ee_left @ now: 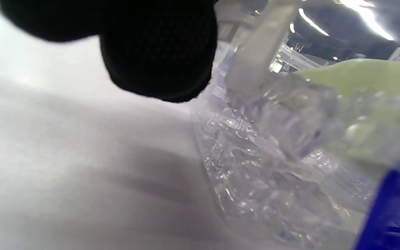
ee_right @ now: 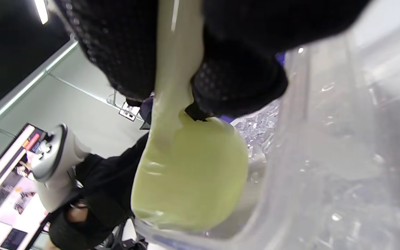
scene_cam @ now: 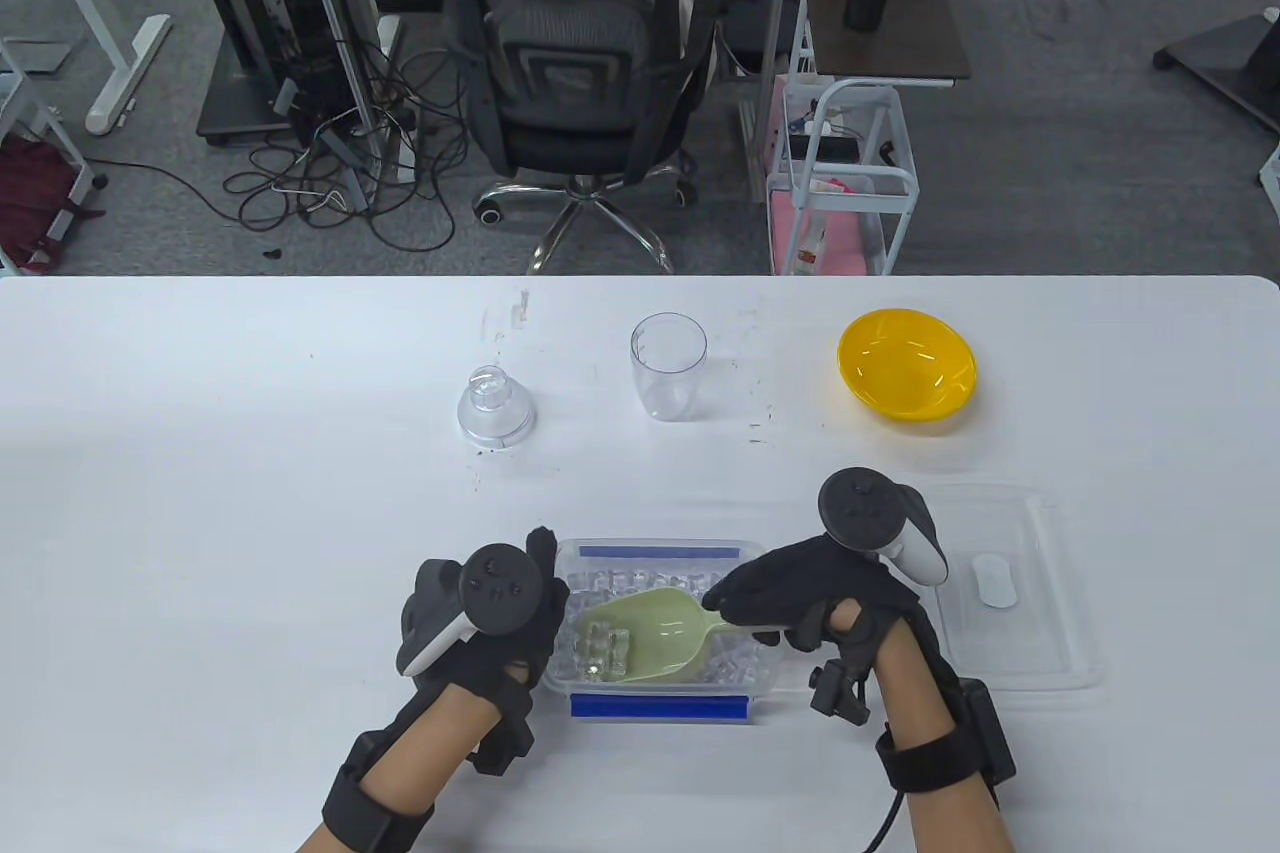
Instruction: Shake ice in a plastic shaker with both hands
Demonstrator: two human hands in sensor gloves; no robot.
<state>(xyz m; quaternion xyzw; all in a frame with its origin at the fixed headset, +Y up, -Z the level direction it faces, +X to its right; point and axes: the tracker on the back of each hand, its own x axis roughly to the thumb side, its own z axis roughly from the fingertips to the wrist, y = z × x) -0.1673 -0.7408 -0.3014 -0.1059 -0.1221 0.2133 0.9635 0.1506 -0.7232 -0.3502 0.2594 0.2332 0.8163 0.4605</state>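
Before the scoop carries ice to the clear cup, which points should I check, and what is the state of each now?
1. Green scoop holds ice: ok.
2. Right hand grips the scoop handle: ok.
3. Left hand steadies the ice box: ok, at its left side.
4. Shaker cup upright and open: ok.
5. Shaker lid off, beside the cup: ok.
6. Ice firmly seated in the scoop: cannot tell.

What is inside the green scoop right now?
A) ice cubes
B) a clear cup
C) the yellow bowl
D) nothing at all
A: in the table view, a few clear ice cubes sit in the mouth of the pale green plastic scoop, which the right hand holds by its handle over the clear plastic ice box.
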